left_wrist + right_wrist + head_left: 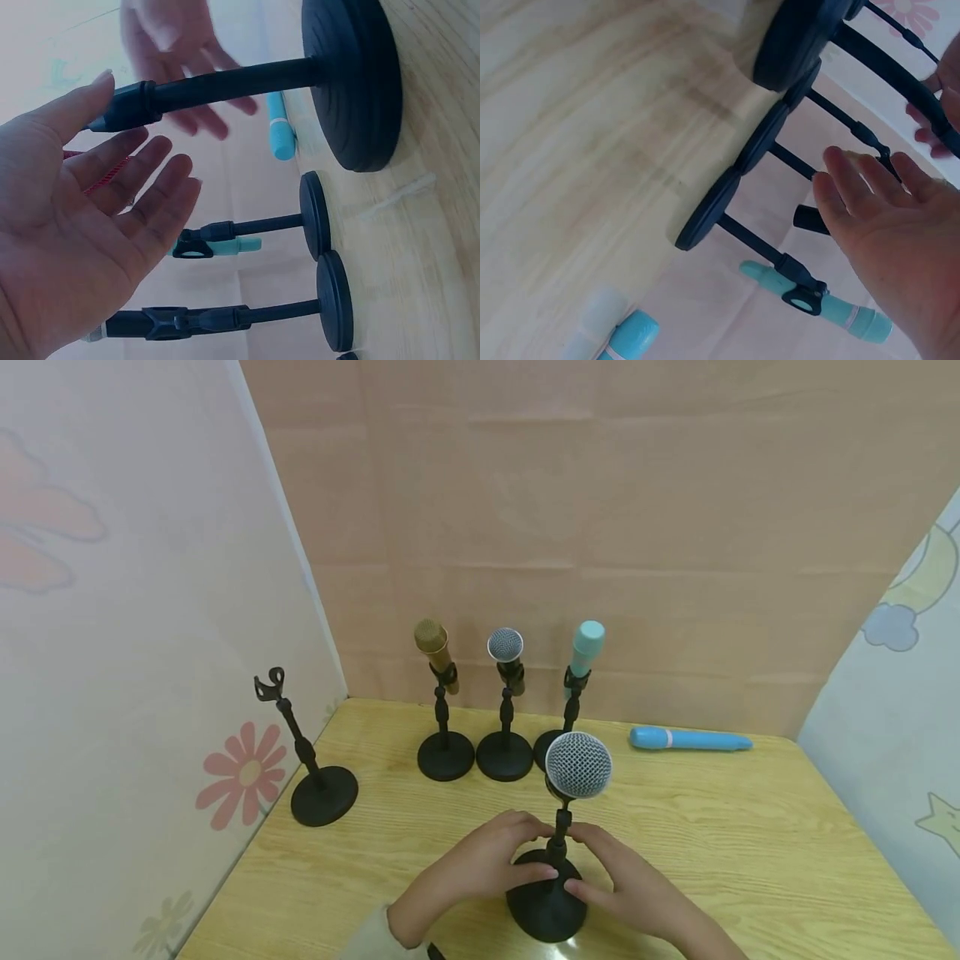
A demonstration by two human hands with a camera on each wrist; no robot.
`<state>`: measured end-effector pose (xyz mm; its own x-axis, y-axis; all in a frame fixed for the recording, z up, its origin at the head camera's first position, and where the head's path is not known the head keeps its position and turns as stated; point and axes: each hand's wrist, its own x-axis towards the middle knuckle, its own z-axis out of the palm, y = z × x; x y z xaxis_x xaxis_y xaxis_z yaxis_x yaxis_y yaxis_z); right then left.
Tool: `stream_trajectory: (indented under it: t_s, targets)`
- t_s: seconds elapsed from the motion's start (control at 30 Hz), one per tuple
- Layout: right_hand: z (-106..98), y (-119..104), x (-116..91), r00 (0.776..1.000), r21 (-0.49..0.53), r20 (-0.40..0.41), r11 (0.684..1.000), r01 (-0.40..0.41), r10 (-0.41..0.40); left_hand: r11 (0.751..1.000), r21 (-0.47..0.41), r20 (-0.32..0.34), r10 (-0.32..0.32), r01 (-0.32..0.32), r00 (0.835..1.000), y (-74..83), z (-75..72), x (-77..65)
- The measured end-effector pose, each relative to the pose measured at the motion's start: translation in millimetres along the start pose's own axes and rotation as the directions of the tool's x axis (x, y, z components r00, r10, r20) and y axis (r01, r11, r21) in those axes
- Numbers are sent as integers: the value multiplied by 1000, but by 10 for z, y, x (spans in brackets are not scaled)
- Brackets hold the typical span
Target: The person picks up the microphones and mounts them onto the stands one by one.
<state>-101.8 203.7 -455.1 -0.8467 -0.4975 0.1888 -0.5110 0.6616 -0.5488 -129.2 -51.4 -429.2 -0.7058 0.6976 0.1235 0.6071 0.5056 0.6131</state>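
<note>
A black desktop microphone stand (546,917) is nearest me, bearing a microphone with a silver mesh head (578,765). My left hand (486,858) is at the left of its stem, the thumb beside the collar and the other fingers loosely extended. On the opposite side, my right hand (639,887) has relaxed, spread fingers; in the right wrist view they look apart from the stem. Behind stand three more black stands holding a gold microphone (431,637), a silver-headed microphone (506,646) and a mint microphone (588,643).
A black stand with a bare clip (324,796) is at the table's left edge. A blue microphone-like stick (697,740) lies at the back right. The wooden table (780,860) meets a brown back wall (675,527) and patterned side walls (150,635).
</note>
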Motion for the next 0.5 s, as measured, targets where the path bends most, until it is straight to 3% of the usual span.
stream_trajectory:
  t_s: [0.13, 0.3, 0.5]
  targets:
    - [56, 10, 0, 996, -2, 87, 1000, -21, 21, 999, -16, -27, 51, -52, 998, 22, -3, 1]
    - [82, 6, 20, 977, 18, 200, 997, -72, 67, 996, -52, -40, 67, -69, 997, 56, -10, 15]
    - [125, 12, 58, 964, -9, 260, 998, -59, 59, 992, -73, -49, 102, -106, 994, 99, -12, 37]
